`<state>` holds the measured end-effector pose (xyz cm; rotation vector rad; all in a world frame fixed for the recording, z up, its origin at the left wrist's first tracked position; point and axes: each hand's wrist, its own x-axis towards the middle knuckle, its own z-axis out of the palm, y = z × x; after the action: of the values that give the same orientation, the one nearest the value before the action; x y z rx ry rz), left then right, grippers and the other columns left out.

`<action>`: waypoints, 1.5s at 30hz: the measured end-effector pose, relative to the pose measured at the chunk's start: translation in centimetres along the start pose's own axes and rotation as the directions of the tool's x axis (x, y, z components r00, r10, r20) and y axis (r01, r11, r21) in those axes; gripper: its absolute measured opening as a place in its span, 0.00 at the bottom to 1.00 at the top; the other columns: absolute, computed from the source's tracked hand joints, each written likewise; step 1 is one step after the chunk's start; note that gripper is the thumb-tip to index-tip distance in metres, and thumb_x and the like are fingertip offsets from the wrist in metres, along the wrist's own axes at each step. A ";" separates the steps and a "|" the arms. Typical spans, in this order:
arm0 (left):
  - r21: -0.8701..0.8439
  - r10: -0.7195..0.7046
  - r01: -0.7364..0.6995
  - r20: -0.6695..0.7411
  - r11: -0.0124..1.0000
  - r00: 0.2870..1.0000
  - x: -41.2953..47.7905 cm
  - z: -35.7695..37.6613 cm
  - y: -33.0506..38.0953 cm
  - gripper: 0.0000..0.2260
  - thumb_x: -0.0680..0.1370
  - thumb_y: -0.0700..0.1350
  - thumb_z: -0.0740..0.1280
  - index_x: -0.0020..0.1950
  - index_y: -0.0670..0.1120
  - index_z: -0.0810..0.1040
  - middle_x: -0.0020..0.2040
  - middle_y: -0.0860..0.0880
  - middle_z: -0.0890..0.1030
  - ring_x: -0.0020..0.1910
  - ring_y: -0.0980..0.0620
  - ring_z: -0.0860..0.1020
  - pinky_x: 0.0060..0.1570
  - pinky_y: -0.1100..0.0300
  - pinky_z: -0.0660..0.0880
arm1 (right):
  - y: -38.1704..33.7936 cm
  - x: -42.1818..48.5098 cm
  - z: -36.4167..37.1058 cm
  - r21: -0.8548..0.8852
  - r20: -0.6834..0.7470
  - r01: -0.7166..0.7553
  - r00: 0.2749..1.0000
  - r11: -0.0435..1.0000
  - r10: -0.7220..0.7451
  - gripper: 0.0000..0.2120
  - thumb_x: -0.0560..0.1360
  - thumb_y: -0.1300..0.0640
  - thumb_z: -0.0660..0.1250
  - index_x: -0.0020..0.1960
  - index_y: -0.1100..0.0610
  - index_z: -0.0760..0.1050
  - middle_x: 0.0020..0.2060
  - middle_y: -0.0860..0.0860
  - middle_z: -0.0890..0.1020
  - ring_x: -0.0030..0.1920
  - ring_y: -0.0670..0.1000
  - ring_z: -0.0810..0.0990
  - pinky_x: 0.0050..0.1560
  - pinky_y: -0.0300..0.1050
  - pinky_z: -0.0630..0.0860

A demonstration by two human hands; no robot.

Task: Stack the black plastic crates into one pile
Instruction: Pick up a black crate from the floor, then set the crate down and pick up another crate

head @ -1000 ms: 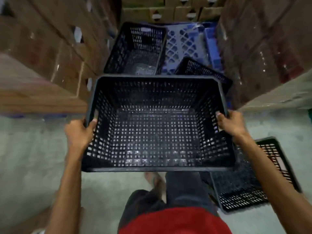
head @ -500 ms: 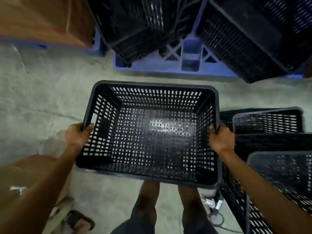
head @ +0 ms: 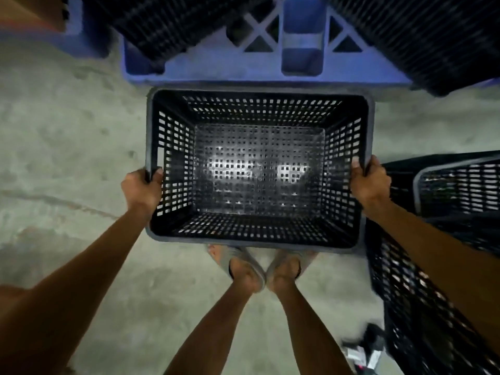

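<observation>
The person held one black crate [head: 258, 169] level over the concrete floor [head: 67, 147], straight above their sandalled feet [head: 259, 269], open side up and empty. The left hand [head: 140, 189] was closed on the left rim, thumb hooked inside the wall, and the right hand [head: 369, 182] was closed on the right rim the same way, so each grip sat about midway along a short side. To the right, just beside the held crate, stood other black crates [head: 457, 185] already nested (how many could not be told). On the far side lay a blue pallet [head: 297, 63] with more dark crates [head: 176, 25] leaning across it. The step in hand looked like carrying this crate over to the pile on the right. To do it well, the crate should stay level and be swung right until its corners line up with the top rim of the pile, then lowered straight so it drops in without jamming. The thumbs inside the walls should come out only once the crate has seated, or they could be pinched.
</observation>
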<state>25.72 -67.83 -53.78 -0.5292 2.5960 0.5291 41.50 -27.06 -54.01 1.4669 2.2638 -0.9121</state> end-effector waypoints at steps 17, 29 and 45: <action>0.229 -0.082 -0.017 0.413 0.973 0.907 -8.2 -5.1 9.9 0.26 0.76 0.46 0.66 0.72 0.41 0.65 0.66 0.37 0.75 0.63 0.36 0.75 0.63 0.46 0.73 | -8.3 -4.4 -8.5 -0.076 0.286 -0.029 0.957 0.997 0.050 0.31 0.78 0.52 0.63 0.77 0.56 0.56 0.69 0.61 0.73 0.65 0.64 0.75 0.64 0.55 0.73; 0.089 0.359 -0.514 0.615 0.853 0.702 -24.6 -24.3 33.6 0.22 0.79 0.49 0.64 0.72 0.47 0.71 0.64 0.41 0.79 0.60 0.43 0.79 0.55 0.58 0.74 | -18.3 -21.2 -32.4 0.058 0.243 0.131 0.960 0.990 -0.141 0.30 0.78 0.51 0.64 0.76 0.56 0.60 0.72 0.55 0.69 0.70 0.59 0.70 0.68 0.50 0.69; 0.071 0.647 -0.746 0.450 0.662 0.616 -24.2 -28.1 52.6 0.21 0.77 0.46 0.65 0.71 0.46 0.72 0.60 0.43 0.82 0.57 0.44 0.81 0.55 0.49 0.78 | -15.9 -16.2 -45.4 0.264 -0.066 0.050 0.997 0.963 -0.033 0.28 0.78 0.50 0.64 0.76 0.53 0.62 0.59 0.59 0.80 0.59 0.58 0.79 0.56 0.48 0.74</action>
<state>13.14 -28.69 -4.24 0.6859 2.3308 0.4572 38.55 -13.61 -5.16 1.5797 2.2940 -1.2417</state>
